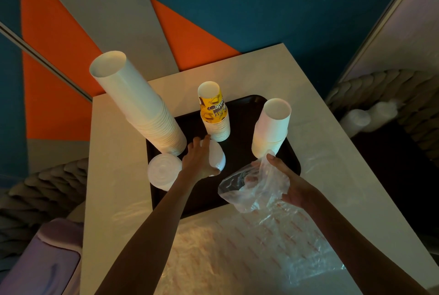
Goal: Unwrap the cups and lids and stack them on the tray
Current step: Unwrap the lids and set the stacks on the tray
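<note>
A black tray (240,114) lies on the white table. On it stand a tall white cup stack (140,104) at the left, a short stack topped by a yellow printed cup (213,111) in the middle, and a white cup stack (272,126) at the right. A stack of white lids (162,171) sits at the tray's near-left corner. My left hand (199,161) holds another white stack of lids (217,155) over the tray, beside the yellow cups. My right hand (285,183) grips a crumpled clear plastic wrapper (251,190) above the tray's near edge.
More clear plastic wrapping (273,247) with faint red print lies spread on the table (114,175) near me. Woven grey chairs (42,197) flank the table left and right; more white cups (365,116) sit at the far right.
</note>
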A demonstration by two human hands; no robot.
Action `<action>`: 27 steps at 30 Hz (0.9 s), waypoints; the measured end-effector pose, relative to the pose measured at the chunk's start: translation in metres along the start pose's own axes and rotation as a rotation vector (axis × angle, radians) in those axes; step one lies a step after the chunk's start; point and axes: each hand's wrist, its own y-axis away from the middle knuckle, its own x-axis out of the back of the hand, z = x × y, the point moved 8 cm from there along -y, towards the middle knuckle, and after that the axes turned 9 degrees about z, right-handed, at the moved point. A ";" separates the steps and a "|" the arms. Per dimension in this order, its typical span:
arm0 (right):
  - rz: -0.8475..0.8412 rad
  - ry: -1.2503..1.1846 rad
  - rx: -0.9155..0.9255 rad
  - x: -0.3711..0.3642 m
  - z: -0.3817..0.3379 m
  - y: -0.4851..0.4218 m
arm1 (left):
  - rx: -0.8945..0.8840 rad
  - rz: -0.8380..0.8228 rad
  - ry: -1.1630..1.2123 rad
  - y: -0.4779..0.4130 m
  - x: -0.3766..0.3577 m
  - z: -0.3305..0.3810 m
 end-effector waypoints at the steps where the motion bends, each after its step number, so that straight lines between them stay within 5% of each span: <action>1: -0.003 -0.002 0.005 0.000 0.000 0.000 | 0.001 0.007 0.004 0.000 0.001 0.001; 21: -0.058 0.037 0.059 -0.009 0.000 0.000 | -0.045 -0.048 -0.074 0.002 -0.005 0.003; 27: 0.004 -0.020 -0.010 -0.003 0.008 0.000 | 0.015 0.094 0.212 0.013 0.032 0.011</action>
